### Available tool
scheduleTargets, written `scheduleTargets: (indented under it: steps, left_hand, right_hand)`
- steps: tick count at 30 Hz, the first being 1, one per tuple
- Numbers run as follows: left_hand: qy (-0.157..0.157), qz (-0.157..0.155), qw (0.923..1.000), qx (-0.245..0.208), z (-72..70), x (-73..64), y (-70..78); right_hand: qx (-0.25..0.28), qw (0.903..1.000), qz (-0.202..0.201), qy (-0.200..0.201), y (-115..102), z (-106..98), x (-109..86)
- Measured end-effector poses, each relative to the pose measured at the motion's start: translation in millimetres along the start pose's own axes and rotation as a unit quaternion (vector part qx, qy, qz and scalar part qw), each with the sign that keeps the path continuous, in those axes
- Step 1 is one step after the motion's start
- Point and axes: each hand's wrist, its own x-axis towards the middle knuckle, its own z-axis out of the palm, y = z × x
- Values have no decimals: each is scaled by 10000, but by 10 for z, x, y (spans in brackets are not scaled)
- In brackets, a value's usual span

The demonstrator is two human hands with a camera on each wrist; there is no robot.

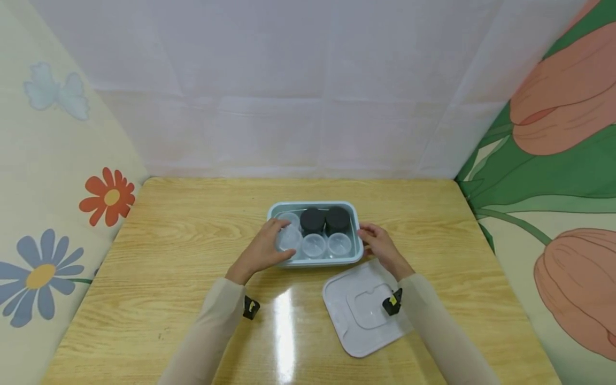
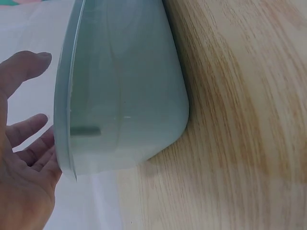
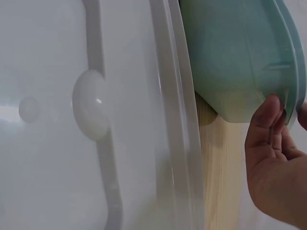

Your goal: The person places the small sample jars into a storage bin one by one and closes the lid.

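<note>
A light green plastic bin (image 1: pixel 358 235) stands on the table. Inside it are several clear round plastic cups (image 1: pixel 314 246) and two black cylindrical things (image 1: pixel 338 220) at the back right. My left hand (image 1: pixel 263 247) reaches over the bin's left end, thumb and fingers spread around a clear cup; the left wrist view shows a gap between thumb and rim, while the bin's wall hides the cups. At the other end, my right hand (image 1: pixel 383 247) grips the bin's rim, with curled fingers (image 3: pixel 268 112) against the outer wall.
A white plastic lid (image 1: pixel 337 299) lies on the wooden table (image 1: pixel 192 214) in front of the bin, partly beneath my right forearm. White cloth (image 1: pixel 289 133) hangs behind the table, with flower-patterned panels (image 1: pixel 553 203) on both sides.
</note>
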Motion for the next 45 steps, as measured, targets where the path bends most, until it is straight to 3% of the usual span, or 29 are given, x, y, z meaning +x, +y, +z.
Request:
scheduleTargets:
  steps: [6, 12, 25, 45]
  left_hand:
    - [-153, -239, 9996, 17, -22, -4, 21]
    - [-194, -259, 9995, 21, -34, -6, 31]
    - [81, -48, 9997, -246, -67, -30, -9]
    - [210, -312, 9973, -627, -207, -143, -22]
  right_hand:
    - [6, 9999, -38, -104, -12, 1, 0]
    - [-1, 9999, -66, -118, -13, 0, -7]
    - [-8, 10000, -41, -87, -16, 4, -13]
    - [326, 9988, -344, -105, 4, -80, -47]
